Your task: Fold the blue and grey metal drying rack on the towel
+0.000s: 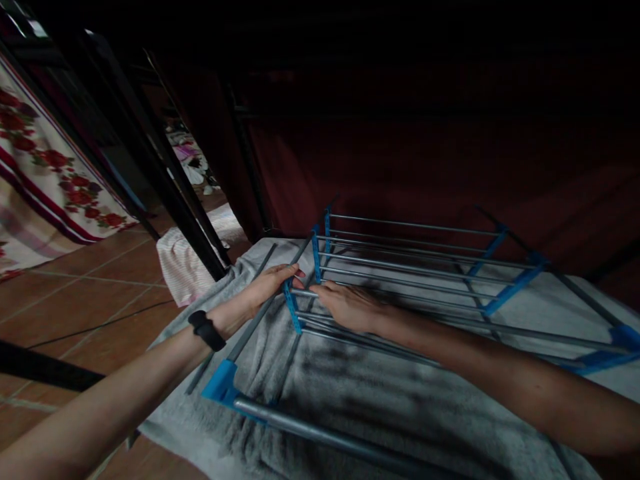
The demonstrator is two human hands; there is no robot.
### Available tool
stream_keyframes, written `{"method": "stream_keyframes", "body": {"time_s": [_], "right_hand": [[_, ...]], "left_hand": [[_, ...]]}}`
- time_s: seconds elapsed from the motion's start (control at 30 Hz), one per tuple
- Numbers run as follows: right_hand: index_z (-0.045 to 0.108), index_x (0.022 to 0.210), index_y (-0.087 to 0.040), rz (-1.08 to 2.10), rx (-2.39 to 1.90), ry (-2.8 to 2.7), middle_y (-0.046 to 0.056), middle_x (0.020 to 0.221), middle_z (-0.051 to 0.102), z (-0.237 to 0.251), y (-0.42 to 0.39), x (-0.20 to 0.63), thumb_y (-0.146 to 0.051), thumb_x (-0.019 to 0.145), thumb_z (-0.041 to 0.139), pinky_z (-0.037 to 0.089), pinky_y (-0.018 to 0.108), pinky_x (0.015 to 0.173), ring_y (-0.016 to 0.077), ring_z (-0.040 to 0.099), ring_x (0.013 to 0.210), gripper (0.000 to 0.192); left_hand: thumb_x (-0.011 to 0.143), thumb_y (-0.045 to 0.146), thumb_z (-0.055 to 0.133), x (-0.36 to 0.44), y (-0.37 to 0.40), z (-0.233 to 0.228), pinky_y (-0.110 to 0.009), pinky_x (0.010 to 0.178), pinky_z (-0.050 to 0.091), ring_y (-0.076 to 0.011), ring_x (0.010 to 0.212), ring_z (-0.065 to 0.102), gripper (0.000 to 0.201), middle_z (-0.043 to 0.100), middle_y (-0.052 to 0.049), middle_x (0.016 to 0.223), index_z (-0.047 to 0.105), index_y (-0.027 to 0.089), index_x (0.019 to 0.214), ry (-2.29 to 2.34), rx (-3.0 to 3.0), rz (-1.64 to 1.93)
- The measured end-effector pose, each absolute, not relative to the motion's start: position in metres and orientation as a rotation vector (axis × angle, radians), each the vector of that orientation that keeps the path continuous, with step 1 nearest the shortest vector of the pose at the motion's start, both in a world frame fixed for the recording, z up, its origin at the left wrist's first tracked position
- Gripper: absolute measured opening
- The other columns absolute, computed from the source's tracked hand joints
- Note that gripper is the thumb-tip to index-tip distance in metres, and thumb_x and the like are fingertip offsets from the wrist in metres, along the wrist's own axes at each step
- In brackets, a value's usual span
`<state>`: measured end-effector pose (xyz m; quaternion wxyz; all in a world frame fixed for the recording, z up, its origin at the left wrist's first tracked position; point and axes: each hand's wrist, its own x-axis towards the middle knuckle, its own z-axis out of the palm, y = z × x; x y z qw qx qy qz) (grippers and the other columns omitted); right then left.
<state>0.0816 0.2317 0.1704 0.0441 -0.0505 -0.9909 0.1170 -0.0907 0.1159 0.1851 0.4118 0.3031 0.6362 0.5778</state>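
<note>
Dim room, terracotta tile floor, with a grey towel spread on it. The metal rack lies flat on the towel. Left hand is wrapped round its blue bracket; right hand rests palm-down on the rods, fingers loose.

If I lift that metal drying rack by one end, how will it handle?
The drying rack looks like thin tubes with blue plastic joints, so probably light yet stiff. Its hinged sections may swing or fold. On the gray towel it likely drags rather than slides.
</note>
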Motion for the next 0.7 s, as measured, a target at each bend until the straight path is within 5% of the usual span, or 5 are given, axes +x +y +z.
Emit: {"method": "stream_keyframes", "body": {"time_s": [0.3,0.7], "right_hand": [[0.055,0.128,-0.024,0.455,-0.217,-2.949,0.006,0.116,0.066,0.175,0.239,0.074,-0.029,0.103,0.041,0.042,0.027,0.082,0.0190,0.062,0.105,0.030],[0.057,0.116,-0.023,0.376,-0.265,-2.996,0.006,0.108,0.070,0.180,0.237,0.079,-0.033,0.104,0.037,0.039,0.028,0.071,0.0204,0.066,0.096,0.026]], "left_hand": [[0.077,0.049,0.070,-0.098,0.121,0.174,-0.027,0.061,0.049,-0.0166,0.061,0.061,0.035,0.067,-0.003,0.068,0.068,0.015,0.085,1.675,0.742,1.440],[0.079,0.056,0.065,-0.102,0.127,0.165,-0.029,0.056,0.048,-0.0174,0.055,0.059,0.037,0.064,-0.003,0.062,0.064,0.018,0.079,1.683,0.725,1.394]]}}
